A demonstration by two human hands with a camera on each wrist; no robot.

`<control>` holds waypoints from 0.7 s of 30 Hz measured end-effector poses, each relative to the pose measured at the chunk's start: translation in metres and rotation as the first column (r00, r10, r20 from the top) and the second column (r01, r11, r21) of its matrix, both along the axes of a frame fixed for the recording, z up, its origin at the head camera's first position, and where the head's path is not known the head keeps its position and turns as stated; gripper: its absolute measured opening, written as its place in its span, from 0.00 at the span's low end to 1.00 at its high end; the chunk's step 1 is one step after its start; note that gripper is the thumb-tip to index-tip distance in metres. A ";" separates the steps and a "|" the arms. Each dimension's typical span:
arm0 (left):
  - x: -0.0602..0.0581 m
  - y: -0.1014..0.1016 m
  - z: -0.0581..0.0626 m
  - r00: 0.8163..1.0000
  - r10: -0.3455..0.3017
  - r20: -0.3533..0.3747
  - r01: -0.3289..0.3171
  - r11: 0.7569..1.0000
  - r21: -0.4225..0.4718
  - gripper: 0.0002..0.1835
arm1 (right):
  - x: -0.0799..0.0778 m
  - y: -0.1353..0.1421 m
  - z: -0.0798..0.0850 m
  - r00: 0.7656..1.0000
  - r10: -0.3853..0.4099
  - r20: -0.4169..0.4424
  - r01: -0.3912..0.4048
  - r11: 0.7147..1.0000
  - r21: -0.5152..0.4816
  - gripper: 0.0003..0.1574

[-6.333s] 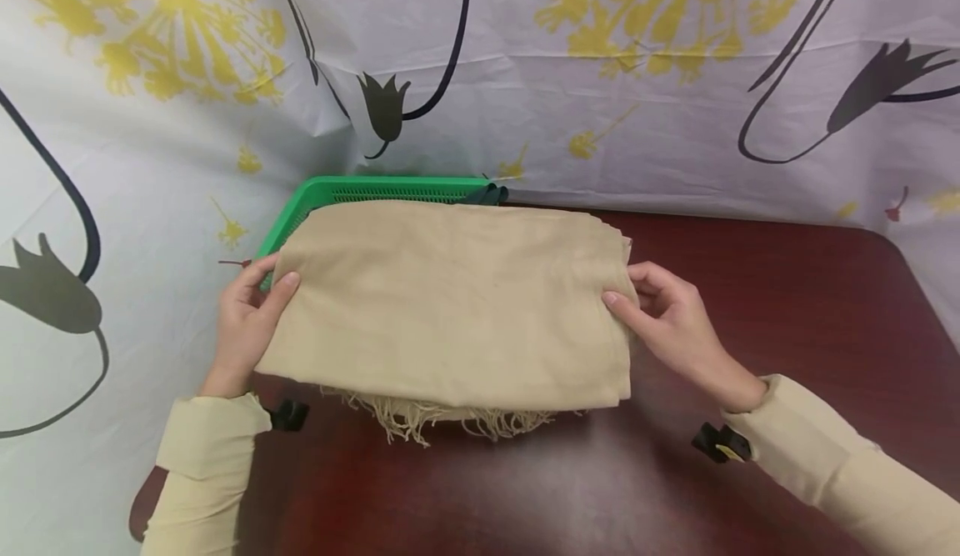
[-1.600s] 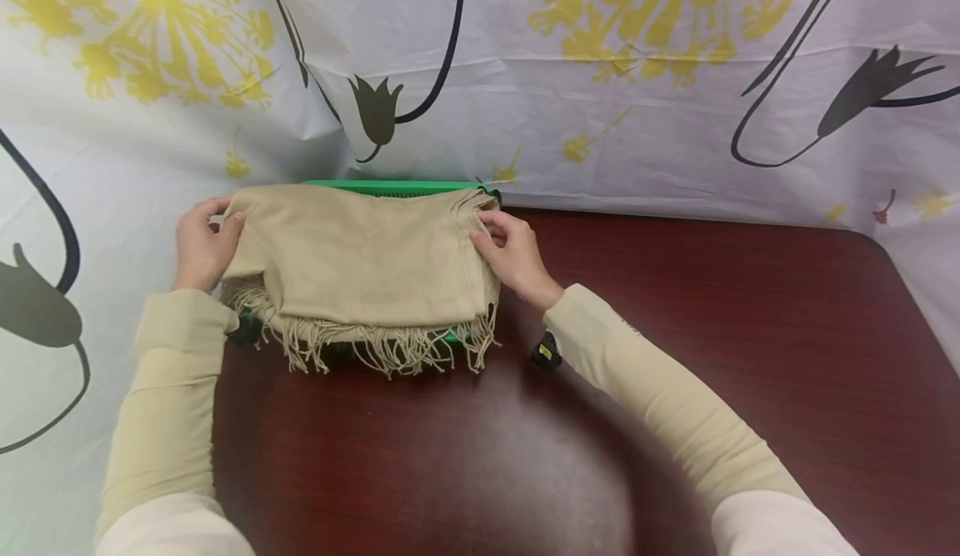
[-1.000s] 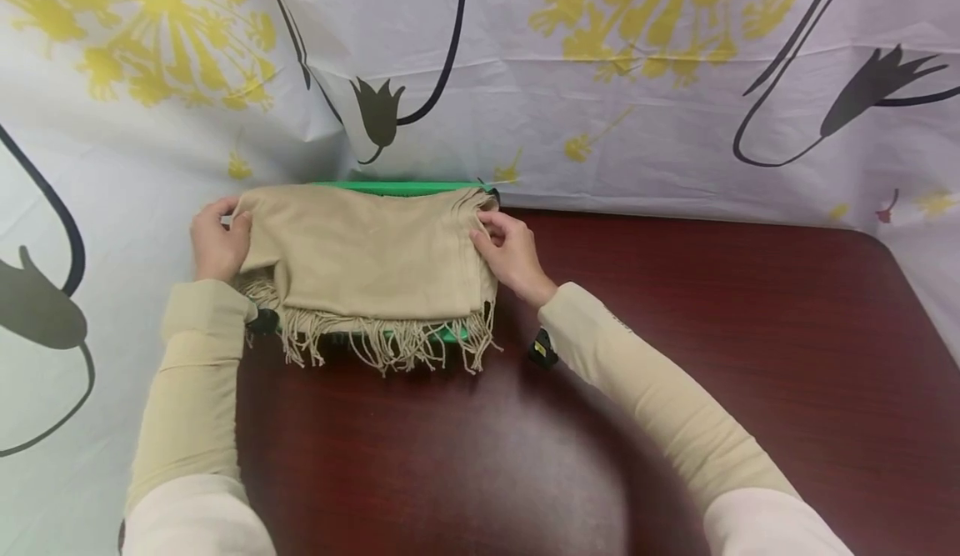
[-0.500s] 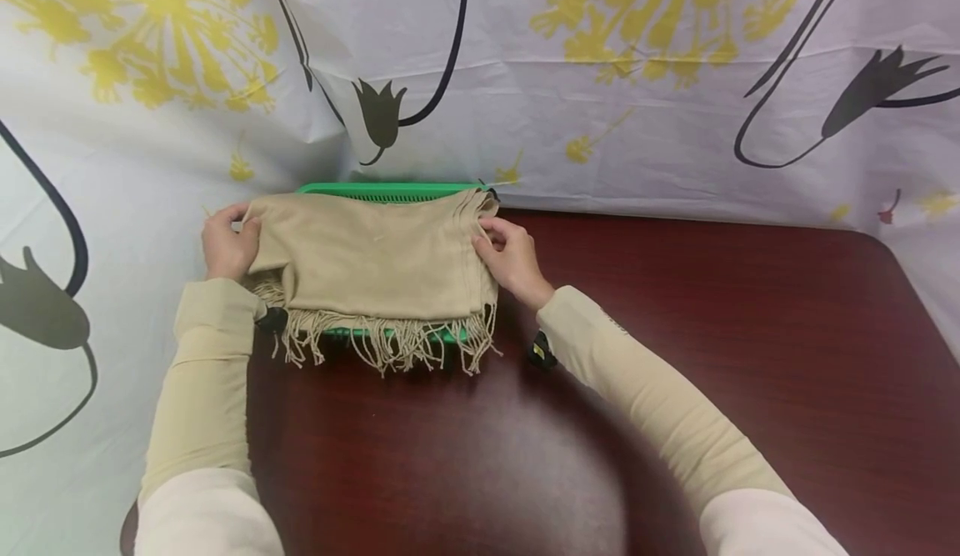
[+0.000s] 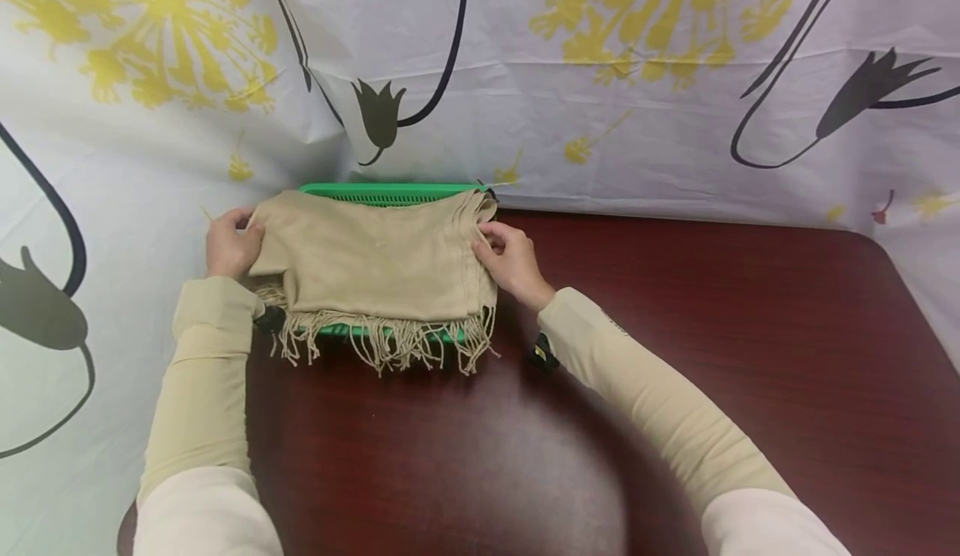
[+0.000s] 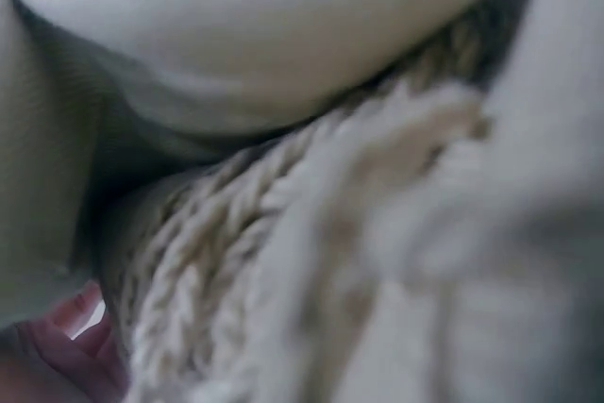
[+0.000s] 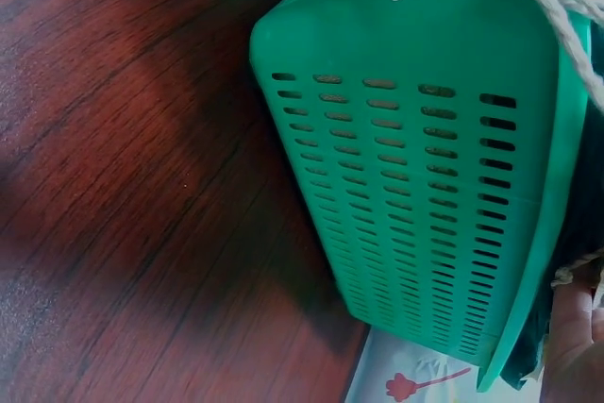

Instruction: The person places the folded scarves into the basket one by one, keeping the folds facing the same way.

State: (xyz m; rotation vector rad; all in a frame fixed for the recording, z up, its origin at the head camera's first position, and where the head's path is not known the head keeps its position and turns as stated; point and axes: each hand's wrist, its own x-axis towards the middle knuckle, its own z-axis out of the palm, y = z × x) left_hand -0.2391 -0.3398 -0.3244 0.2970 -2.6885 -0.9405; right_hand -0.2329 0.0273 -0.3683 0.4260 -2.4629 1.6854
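Observation:
A folded beige fringed scarf [image 5: 375, 256] lies over the green plastic basket [image 5: 390, 190], its fringe hanging past the front rim. My left hand [image 5: 233, 244] pinches the scarf's left end between thumb and fingers. At the right end, my right hand [image 5: 513, 261] grips the folded layers. Close up in the left wrist view are blurred fringe cords [image 6: 208, 271], with part of the left hand [image 6: 71, 351] at the lower corner. The right wrist view has the basket's slotted side [image 7: 406, 186] and some right-hand fingers [image 7: 571, 332]. Most of the basket's inside is hidden under the scarf.
Dark cloth [image 7: 528, 346] shows at the basket's rim near the right hand. The basket stands on a reddish-brown wooden table [image 5: 675, 314], at its back left. A white floral-patterned sheet [image 5: 525, 122] hangs behind and along the left side.
Since the earliest frame, both hands have brought the scarf back and left onto the basket. Lately the left hand has shifted slightly right and toward me; the right hand has barely moved.

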 end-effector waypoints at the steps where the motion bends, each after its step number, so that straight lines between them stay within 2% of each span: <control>1: 0.000 0.000 0.000 1.000 -0.009 0.010 0.009 1.000 0.000 0.20 | 0.000 0.000 0.000 1.000 -0.001 -0.002 0.001 1.000 0.003 0.17; 6: 0.001 -0.002 0.002 0.995 -0.034 0.090 0.032 0.999 0.018 0.22 | 0.000 0.001 -0.001 1.000 0.002 0.004 -0.002 1.000 0.008 0.17; 12: 0.000 -0.009 0.001 0.975 -0.070 0.211 0.055 0.995 0.080 0.27 | 0.000 0.002 -0.002 1.000 0.014 0.026 -0.014 1.000 -0.010 0.18; 16: 0.001 -0.013 -0.001 0.968 -0.091 0.232 0.068 0.992 0.108 0.30 | 0.002 0.002 -0.002 0.998 0.011 0.054 -0.009 0.999 -0.035 0.16; 21: 0.003 -0.015 -0.003 0.968 -0.081 0.236 0.053 0.991 0.120 0.33 | 0.003 0.002 -0.003 0.998 0.004 0.070 0.000 0.998 -0.060 0.15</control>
